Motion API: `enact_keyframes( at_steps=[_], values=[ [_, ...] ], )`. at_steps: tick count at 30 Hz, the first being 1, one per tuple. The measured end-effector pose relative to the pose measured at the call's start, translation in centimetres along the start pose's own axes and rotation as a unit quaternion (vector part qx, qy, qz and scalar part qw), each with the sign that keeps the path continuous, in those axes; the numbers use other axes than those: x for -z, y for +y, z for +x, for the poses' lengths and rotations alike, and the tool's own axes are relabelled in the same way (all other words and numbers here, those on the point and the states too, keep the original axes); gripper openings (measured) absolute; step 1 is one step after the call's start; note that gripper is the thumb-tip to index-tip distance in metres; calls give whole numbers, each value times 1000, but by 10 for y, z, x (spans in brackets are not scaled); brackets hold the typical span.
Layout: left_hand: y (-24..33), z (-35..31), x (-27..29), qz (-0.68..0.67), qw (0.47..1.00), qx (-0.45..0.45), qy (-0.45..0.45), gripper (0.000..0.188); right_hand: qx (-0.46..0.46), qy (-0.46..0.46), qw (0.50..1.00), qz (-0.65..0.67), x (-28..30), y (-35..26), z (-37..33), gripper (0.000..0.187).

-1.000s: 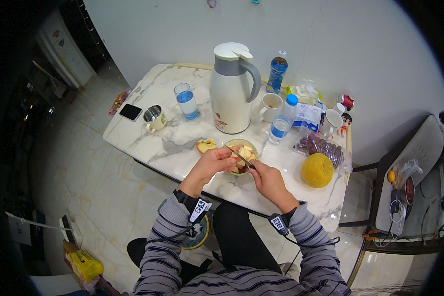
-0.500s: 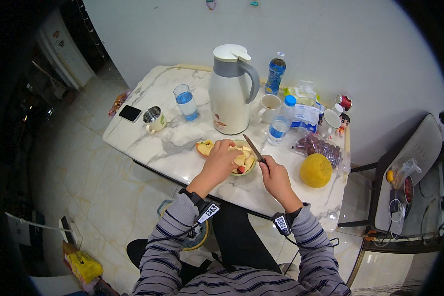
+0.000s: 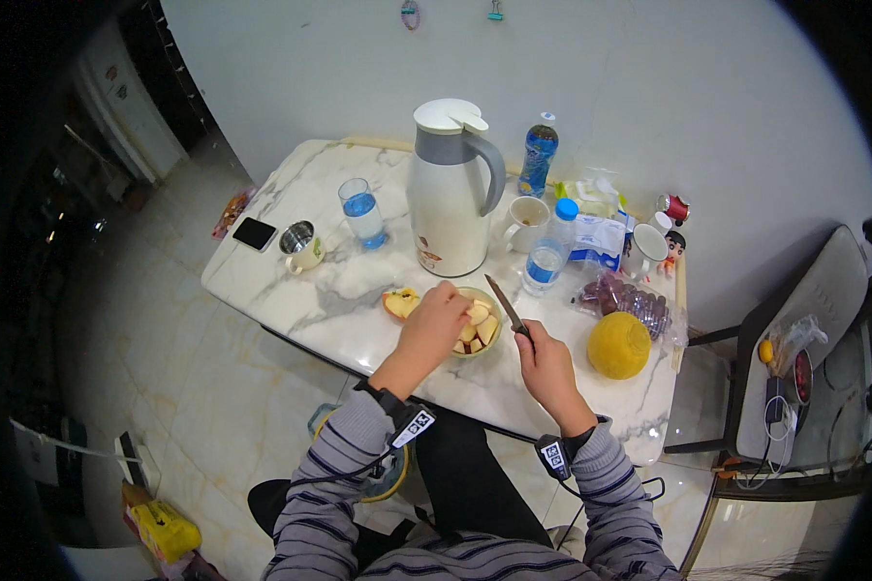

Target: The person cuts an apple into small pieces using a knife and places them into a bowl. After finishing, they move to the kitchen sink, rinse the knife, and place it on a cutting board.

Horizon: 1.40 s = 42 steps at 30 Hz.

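Observation:
A pale green bowl holds several cut apple pieces, some with red skin. My left hand is over the bowl's left side with its fingers bent and closed together; whatever is at the fingertips is mostly hidden. In my right hand a knife is gripped by its dark handle, its blade tilted up and to the left, just right of the bowl and apart from the apple. A cut apple portion lies on the table left of the bowl, partly behind my left hand.
On the marble-patterned table a large thermos jug stands behind the bowl. A water glass, metal-lined mug and phone sit left. Rightward are a water bottle, bagged grapes and a yellow round fruit.
My left hand has shifted slightly, baring more apple pieces in the bowl. The knife has moved a little to the right, away from the bowl. The whole view has tilted slightly.

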<state>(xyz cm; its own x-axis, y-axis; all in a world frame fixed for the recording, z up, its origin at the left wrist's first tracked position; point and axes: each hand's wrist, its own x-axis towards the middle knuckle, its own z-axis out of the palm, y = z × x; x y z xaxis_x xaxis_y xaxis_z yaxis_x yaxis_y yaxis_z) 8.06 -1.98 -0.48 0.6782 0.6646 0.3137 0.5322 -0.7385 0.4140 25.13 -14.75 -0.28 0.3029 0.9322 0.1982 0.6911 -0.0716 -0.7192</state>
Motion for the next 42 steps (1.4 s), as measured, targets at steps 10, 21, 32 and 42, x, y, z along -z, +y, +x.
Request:
enact_keyframes(
  at_steps=[10, 21, 32, 42],
  values=[
    [-23, -6, 4, -630, 694, 349, 1, 24, 40, 4, 999, -17, -7, -13, -10, 21],
    [-9, -16, 10, -784, 553, 280, -22, 26, 144, 64, 977, -141, -21, -22, -11, 23],
    [-5, -16, 10, -631, 719, 291, -6, 28, 165, 61, 970, -168, -20, -18, -11, 23],
    [-14, -18, 17, -715, 613, 322, -98, 14, 195, 51, 973, -114, -28, -3, -4, 20]
  ],
)
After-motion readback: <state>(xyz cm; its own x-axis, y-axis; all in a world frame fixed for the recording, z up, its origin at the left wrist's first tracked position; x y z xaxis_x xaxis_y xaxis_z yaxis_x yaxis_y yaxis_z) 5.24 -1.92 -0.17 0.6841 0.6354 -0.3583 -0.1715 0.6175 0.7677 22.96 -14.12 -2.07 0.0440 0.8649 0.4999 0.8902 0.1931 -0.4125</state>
